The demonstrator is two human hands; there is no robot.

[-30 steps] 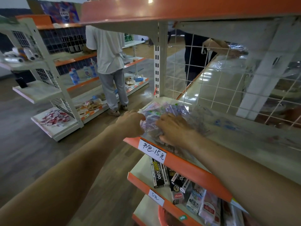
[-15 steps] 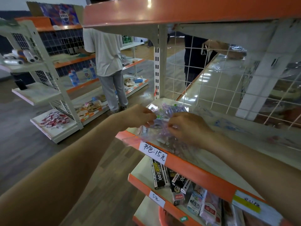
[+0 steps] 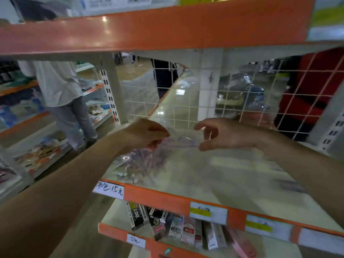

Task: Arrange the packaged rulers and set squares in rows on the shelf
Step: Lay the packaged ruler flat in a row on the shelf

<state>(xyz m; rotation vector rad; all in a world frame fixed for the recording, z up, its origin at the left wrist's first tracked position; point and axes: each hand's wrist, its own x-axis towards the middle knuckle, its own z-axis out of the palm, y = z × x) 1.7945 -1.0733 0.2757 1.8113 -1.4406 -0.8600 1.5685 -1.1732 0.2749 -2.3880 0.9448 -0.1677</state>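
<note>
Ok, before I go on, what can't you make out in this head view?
All head view:
clear packet pinched by the left hand: motion blur and glossy wrap hide whether it holds a ruler or a set square.
right hand: blur hides whether its grip touches the packet's end.
pile of packets on the shelf: smeared together, count unclear.
yellow labels: print blurred, unreadable.

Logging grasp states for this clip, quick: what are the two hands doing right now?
Left hand: pinches one end of a clear packet.
Right hand: fingers curved at the packet's other end; grip cannot be told.
</note>
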